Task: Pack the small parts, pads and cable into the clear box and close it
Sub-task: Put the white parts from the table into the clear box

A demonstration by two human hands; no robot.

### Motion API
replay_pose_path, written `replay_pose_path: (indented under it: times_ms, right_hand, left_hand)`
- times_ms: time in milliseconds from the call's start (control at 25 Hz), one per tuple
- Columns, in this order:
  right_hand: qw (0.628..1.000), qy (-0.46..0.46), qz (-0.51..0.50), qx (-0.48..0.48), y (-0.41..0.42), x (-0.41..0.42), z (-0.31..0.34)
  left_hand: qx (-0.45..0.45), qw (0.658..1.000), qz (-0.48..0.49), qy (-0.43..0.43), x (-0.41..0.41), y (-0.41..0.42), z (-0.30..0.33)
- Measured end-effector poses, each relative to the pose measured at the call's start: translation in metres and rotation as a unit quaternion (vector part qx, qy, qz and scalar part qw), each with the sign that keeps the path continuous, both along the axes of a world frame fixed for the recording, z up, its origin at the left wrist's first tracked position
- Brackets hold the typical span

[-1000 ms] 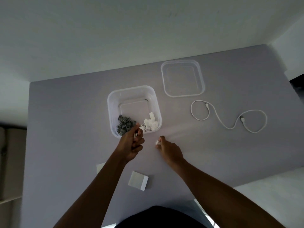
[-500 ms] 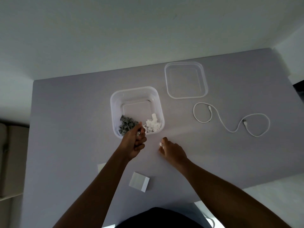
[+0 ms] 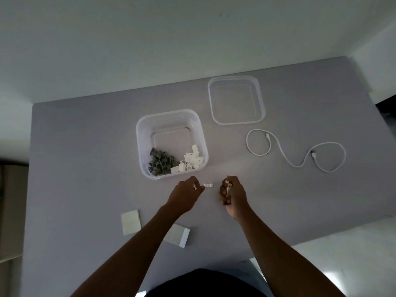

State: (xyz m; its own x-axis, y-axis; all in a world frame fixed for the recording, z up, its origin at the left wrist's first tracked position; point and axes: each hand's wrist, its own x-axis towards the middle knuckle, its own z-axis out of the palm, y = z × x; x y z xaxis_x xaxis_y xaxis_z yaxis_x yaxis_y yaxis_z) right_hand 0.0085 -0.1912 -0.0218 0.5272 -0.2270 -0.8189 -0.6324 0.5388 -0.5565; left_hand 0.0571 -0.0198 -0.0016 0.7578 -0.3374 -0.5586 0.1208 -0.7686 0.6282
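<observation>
The clear box [image 3: 169, 118] stands open on the grey table, holding a heap of grey clips [image 3: 160, 162] and a heap of white clips [image 3: 191, 161]. Just in front of it, my left hand [image 3: 185, 194] pinches a small white part, and another white part [image 3: 208, 185] lies at its fingertips. My right hand [image 3: 232, 194] is closed around white parts. The box's lid [image 3: 235, 100] lies flat at the back right. A white cable [image 3: 295, 153] snakes in two loops to the right. Two white pads [image 3: 130, 221] [image 3: 179, 235] lie near my left forearm.
The table's near right edge [image 3: 321, 239] runs diagonally below my right arm, with pale floor beyond. A wall rises behind the table's far edge. A brown piece of furniture [image 3: 10, 209] stands off the left side.
My left hand has drawn back from the box's front rim to the table in front of it. My right hand has turned and closed over white parts.
</observation>
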Motion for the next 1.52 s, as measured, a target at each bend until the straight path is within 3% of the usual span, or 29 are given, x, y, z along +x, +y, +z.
replay_pose_path:
  times_ms: [160, 440, 520, 600, 720, 800, 1000, 1200, 1520]
  right_hand:
    - [1.000, 0.011, -0.009, -0.016, -0.016, -0.018, 0.001]
    - [0.995, -0.035, -0.074, 0.062, -0.037, -0.028, 0.011]
    - [0.990, -0.062, -0.083, 0.096, -0.037, -0.026, 0.015]
    - [0.985, -0.091, -0.078, 0.124, -0.035, -0.018, 0.024]
    - [0.980, -0.127, -0.059, 0.141, -0.029, 0.007, 0.047]
    - [0.977, -0.142, -0.054, 0.148, -0.020, 0.032, 0.063]
    - [0.986, -0.122, 0.006, 0.115, 0.016, 0.105, 0.083]
    - [0.993, -0.051, 0.094, 0.046, 0.057, 0.166, 0.069]
    - [0.987, 0.036, 0.135, -0.076, 0.094, 0.214, 0.016]
  left_hand:
    - [0.130, 0.976, -0.113, -0.132, -0.003, -0.023, -0.020]
    - [0.193, 0.943, -0.208, -0.172, -0.004, -0.033, -0.032]
    - [0.139, 0.969, -0.157, -0.133, -0.003, -0.037, -0.029]
    - [0.019, 0.996, -0.056, -0.070, -0.004, -0.043, -0.016]
    - [-0.126, 0.987, 0.087, -0.045, 0.005, -0.044, 0.018]
    - [-0.142, 0.973, 0.181, -0.030, 0.028, -0.033, 0.036]
    - [0.077, 0.978, 0.145, -0.132, 0.099, 0.015, 0.036]
    - [0.138, 0.974, 0.132, -0.126, 0.151, 0.038, 0.020]
    - [0.214, 0.968, -0.001, -0.131, 0.166, 0.048, -0.015]
